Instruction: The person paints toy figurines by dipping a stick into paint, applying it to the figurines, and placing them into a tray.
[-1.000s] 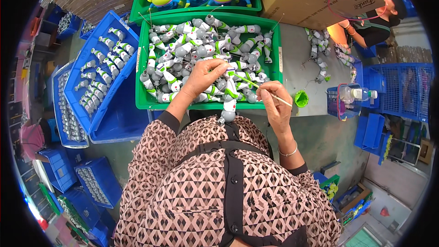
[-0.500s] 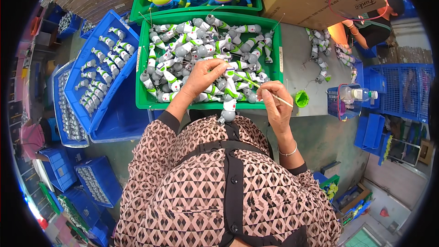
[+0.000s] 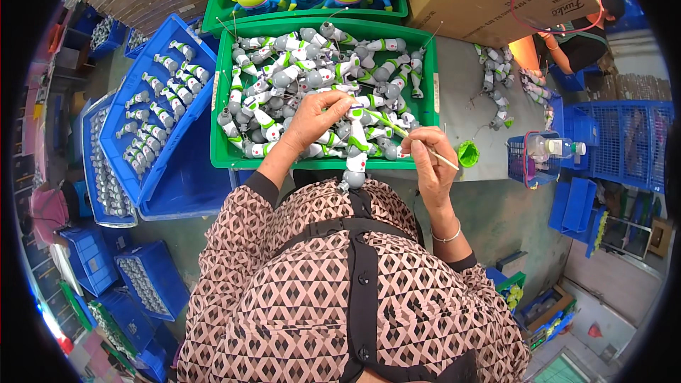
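Observation:
My left hand (image 3: 317,122) pinches the upper end of a white toy arm (image 3: 357,147) with green bands and a grey ball end, which hangs down near my body. In my right hand (image 3: 431,159) is a thin paintbrush (image 3: 443,159), its green-coated end pointing at the top of that toy arm. Whether the bristles touch it is too small to tell. Behind my hands, a green tray (image 3: 430,99) holds a heap of similar white, grey and green parts (image 3: 294,71). Just right of my right hand sits a small cup of bright green paint (image 3: 467,154).
Another green tray (image 3: 408,8) with green-headed figures stands behind. A cardboard box (image 3: 461,0) fills the back right, near another person's arm (image 3: 557,53). Blue trays (image 3: 113,138) of parts stand at left. A blue basket (image 3: 521,163) with bottles is at right.
My right hand has shifted slightly to the right with the paintbrush. My left hand and the toy arm have stayed in place.

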`<state>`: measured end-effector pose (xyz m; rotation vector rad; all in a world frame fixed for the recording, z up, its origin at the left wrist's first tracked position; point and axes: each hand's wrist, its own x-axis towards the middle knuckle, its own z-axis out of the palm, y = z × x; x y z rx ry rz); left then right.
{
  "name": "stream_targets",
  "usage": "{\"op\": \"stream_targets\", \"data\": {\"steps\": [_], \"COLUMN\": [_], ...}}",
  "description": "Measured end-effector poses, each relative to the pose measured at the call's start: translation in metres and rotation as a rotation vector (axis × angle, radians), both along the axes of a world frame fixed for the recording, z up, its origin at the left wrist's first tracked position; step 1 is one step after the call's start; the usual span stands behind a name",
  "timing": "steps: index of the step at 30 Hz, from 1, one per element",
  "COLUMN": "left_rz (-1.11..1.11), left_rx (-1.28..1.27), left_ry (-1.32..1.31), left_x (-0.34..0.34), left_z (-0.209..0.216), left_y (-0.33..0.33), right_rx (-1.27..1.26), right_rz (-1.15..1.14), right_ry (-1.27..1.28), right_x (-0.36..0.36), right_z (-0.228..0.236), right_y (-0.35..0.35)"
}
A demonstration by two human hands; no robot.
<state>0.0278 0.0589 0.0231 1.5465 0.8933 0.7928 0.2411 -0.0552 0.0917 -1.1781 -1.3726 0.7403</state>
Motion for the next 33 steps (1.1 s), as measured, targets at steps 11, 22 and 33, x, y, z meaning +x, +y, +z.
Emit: {"op": "stream_targets", "data": {"steps": [11,22,33], "left_rz": [0.091,0.38,1.108], "left_rx": [0.0,-0.006,-0.083], "left_ry": [-0.024,-0.06,-0.001], "left_x": [-0.016,-0.117,-0.303], "left_z": [0.001,0.014,-0.017], "left_y": [-0.003,-0.018,-0.147], "right_rx": [-0.24,-0.035,0.242], "right_rz": [0.224,0.412,0.558], "right_ry": [-0.26,-0.232,-0.406], "right_x": [-0.04,-0.092,-0.266], "right_z": [-0.019,-0.003,-0.019], "right_y": [-0.02,0.029,0.176]}}
